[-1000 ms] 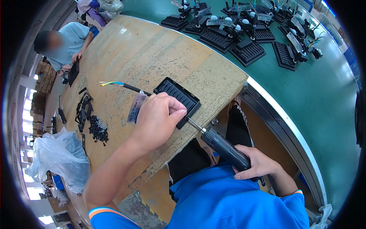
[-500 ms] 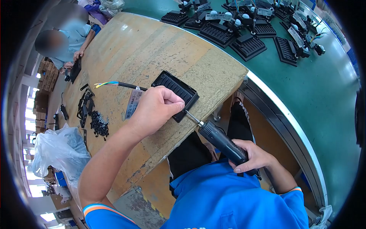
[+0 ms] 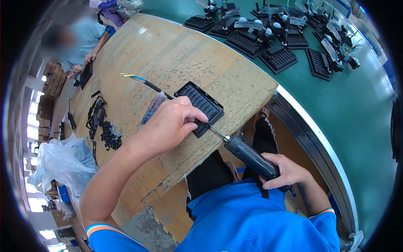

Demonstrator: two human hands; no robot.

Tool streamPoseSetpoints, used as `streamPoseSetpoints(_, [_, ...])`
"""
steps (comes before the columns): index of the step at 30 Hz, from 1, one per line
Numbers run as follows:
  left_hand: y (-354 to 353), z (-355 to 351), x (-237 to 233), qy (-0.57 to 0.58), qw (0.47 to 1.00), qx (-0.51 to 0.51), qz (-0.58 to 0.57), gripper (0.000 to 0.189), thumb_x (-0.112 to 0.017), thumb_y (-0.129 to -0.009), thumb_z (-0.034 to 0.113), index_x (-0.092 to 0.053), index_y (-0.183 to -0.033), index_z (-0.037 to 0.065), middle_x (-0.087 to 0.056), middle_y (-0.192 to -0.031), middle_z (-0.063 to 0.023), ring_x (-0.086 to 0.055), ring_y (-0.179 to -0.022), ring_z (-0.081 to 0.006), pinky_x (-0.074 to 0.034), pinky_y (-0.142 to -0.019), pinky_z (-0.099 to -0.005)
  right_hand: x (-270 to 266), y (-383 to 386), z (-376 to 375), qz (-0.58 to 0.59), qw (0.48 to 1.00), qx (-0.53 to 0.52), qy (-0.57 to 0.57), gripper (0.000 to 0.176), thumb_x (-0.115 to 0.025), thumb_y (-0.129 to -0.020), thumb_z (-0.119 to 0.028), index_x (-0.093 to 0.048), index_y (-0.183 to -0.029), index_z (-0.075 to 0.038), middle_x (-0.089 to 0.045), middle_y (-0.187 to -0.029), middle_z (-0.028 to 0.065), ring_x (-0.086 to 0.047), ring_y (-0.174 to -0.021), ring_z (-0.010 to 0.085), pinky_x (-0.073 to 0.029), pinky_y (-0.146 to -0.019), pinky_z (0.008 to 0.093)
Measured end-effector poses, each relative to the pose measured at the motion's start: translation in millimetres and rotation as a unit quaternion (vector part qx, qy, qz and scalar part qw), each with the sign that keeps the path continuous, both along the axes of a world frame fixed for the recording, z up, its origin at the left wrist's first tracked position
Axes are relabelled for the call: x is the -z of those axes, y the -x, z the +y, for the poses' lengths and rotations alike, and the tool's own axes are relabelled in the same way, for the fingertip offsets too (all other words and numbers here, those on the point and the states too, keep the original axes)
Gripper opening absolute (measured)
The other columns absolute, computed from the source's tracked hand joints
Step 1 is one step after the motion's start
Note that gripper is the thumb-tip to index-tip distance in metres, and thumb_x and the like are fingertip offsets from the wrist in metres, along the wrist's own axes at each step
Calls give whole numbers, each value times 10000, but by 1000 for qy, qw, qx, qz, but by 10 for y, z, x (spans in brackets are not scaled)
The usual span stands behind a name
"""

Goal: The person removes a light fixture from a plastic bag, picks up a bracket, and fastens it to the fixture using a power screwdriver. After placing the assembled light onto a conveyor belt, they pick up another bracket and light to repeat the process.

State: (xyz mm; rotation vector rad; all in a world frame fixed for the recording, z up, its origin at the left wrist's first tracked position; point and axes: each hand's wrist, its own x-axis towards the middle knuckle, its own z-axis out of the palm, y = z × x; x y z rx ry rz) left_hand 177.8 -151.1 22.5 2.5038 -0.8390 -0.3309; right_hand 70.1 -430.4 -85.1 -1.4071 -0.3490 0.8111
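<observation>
Our right hand (image 3: 285, 170) grips the black electric screwdriver (image 3: 252, 159), its tip at the black housing (image 3: 201, 100) under our left hand (image 3: 176, 117), whose fingers pinch narrow, on what we cannot tell. That hand blocks part of the housing and cable (image 3: 153, 87); left of it lie brackets (image 3: 95, 115) and small black parts (image 3: 111, 136).

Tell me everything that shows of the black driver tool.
The black driver tool has a thick, roughly cylindrical body, apparently plastic, ribbed near the front, and a slim metal shaft. It is held slanting, shaft toward the near edge of the ridged black housing. The right hand grips its rear; the shaft's tip is close to the fingertips of the left hand. Whether it is running cannot be told.
</observation>
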Motion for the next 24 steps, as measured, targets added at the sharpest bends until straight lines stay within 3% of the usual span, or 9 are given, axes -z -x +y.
streamPoseSetpoints(8, [6,2,28,24,998,-33,46,204,-665,-705,-17,-668,-900,44,-545,-745,-75,-534,-689,-205,-424,-627,-314,230,-3,11,103,991,-9,-83,649,-811,-625,-169,-463,-1147,-2,-596,-770,76,-579,-677,117,-480,-619,257])
streamPoseSetpoints(12, [14,12,72,33,999,-14,3,227,-673,-685,-33,-654,-895,52,-523,-737,-67,-527,-693,-204,-422,-631,-315,282,-46,11,135,984,-23,-112,665,-799,-625,-143,-456,-1176,2,-592,-765,86,-581,-668,131,-480,-614,263])
streamPoseSetpoints(17, [6,48,136,47,996,44,-66,264,-683,-664,-43,-645,-896,77,-487,-738,-62,-520,-719,-218,-425,-646,-330,353,-121,-41,102,990,-35,-92,645,-800,-626,-169,-473,-1158,-6,-589,-787,63,-569,-705,121,-466,-651,258])
streamPoseSetpoints(22, [19,17,95,42,997,29,-54,317,-681,-658,-50,-627,-950,61,-495,-779,-71,-525,-755,-234,-432,-684,-344,240,-179,-105,103,992,-49,-55,621,-803,-630,-207,-496,-1136,-20,-587,-822,36,-560,-755,108,-458,-689,256])
streamPoseSetpoints(24, [16,15,84,44,998,8,-38,337,-680,-653,-56,-616,-968,47,-500,-799,-75,-528,-781,-240,-437,-704,-348,94,-190,-148,45,998,-42,30,600,-798,-636,-222,-509,-1124,-24,-588,-812,33,-560,-746,109,-457,-686,258])
